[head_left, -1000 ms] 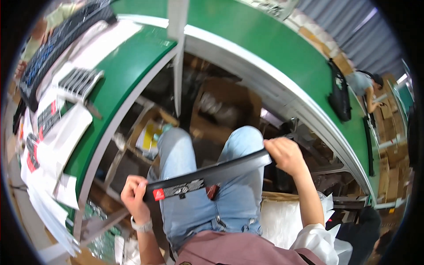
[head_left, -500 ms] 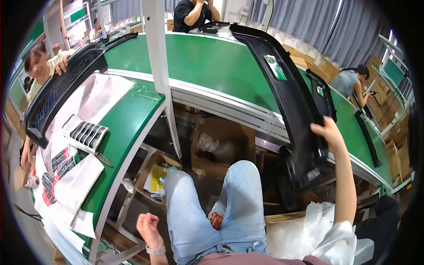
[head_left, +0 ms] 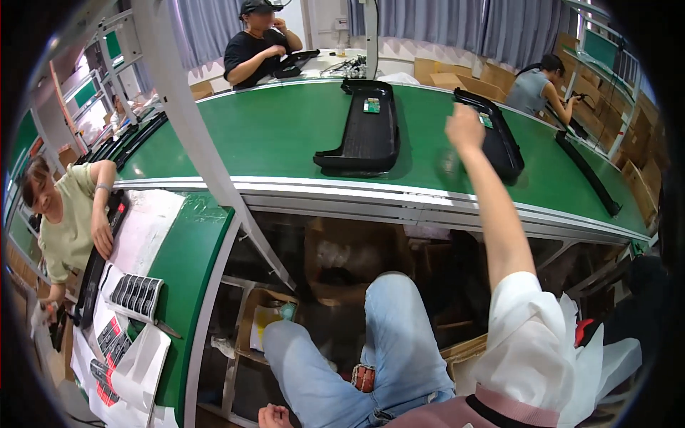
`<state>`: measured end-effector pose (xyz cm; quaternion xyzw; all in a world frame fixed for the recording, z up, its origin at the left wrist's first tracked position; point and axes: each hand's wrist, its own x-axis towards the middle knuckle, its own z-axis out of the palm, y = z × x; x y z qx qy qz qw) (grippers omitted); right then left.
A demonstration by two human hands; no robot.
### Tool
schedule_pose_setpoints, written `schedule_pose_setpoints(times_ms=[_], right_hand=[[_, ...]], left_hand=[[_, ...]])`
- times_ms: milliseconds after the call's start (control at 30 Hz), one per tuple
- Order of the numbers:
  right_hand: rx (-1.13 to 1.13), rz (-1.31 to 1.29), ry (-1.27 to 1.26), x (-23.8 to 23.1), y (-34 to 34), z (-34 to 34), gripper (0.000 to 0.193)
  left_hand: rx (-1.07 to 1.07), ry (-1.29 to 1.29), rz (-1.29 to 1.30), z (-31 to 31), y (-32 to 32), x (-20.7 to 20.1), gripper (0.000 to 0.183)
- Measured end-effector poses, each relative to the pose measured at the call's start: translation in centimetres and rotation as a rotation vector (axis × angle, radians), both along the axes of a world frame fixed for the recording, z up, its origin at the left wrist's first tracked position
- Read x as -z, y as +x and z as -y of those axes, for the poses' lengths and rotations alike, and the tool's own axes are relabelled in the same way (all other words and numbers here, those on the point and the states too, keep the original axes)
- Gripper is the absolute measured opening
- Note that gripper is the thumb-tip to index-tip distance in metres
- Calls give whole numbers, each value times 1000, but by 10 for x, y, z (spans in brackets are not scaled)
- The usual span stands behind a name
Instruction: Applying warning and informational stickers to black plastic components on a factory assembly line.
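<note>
Right hand [head_left: 465,128] forward, left hand [head_left: 275,416] low

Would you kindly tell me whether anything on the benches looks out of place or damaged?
I see no spill or obvious damage. The label sheets look untidy: they overlap at uneven angles on the left table. The black housing by the right hand shows nothing odd.

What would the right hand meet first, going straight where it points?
Perhaps the far end of the black cover beside it. Depth is unclear: the hand may pass above, toward a cardboard box.
</note>
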<state>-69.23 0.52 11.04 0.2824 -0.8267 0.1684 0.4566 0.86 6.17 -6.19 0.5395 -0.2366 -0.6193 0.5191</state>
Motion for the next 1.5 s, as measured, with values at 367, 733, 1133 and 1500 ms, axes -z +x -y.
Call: schedule_pose_setpoints(times_ms=[367, 733, 1133, 1500], right_hand=[[333, 1103, -137, 12, -46, -182, 27], [-600, 1090, -590, 40, 97, -349, 33], [-1089, 1272, 527, 53, 230, -219, 27], [-1135, 532, 1147, 53, 322, -44, 51]], left_hand=[[186, -92, 30, 49, -44, 4, 22], [339, -187, -130, 39, -56, 4, 14], [722, -321, -437, 77, 40, 3, 86], [230, -923, 1055, 23, 93, -110, 13]])
